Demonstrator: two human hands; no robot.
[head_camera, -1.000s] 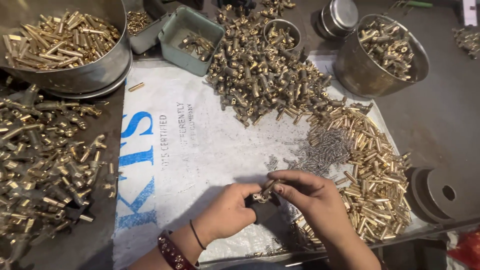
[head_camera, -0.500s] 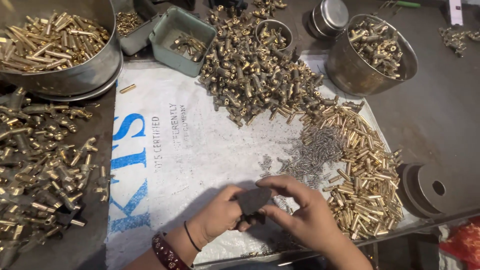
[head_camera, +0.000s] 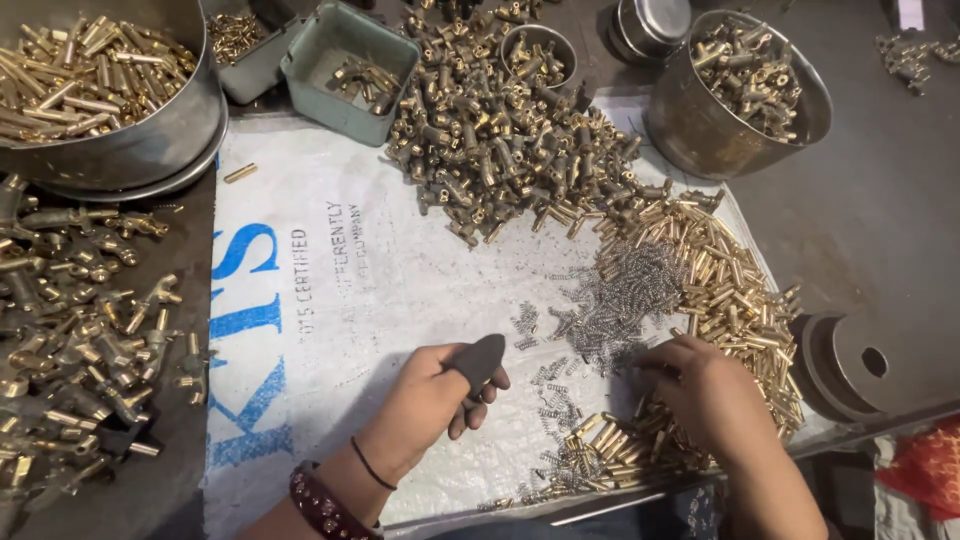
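**Picking a brass pin from the near-right pile while the left hand holds the dark tool**

From my remote view, the left hand (head_camera: 430, 395) is clenched around a dark, flat, rounded tool (head_camera: 480, 358), which sticks out past the knuckles toward the middle of the white woven sack sheet (head_camera: 330, 300) that covers the counter. The right hand (head_camera: 705, 395) lies palm down on the heap of short bright brass pins (head_camera: 735, 300) along the sheet's right edge, fingers curled into the pile. I cannot tell whether it has a pin pinched yet, as the fingertips are hidden.

Procedure as I judge it:

1. Keep the left hand steady and low over the near edge of the sheet, with the tool's working end clear of the loose parts.
2. With the right hand, single out one pin. Roll it free with thumb and forefinger and avoid scooping several.
3. Avoid dragging the wrist through the scatter of small grey wire springs (head_camera: 610, 300), which lies just left of the pins and partly touches them. Springs tangle and travel easily.
4. Lift the pin straight up before bringing it across.

The pile of darker brass valve bodies (head_camera: 490, 130) at the far edge stays out of reach and needs no attention.
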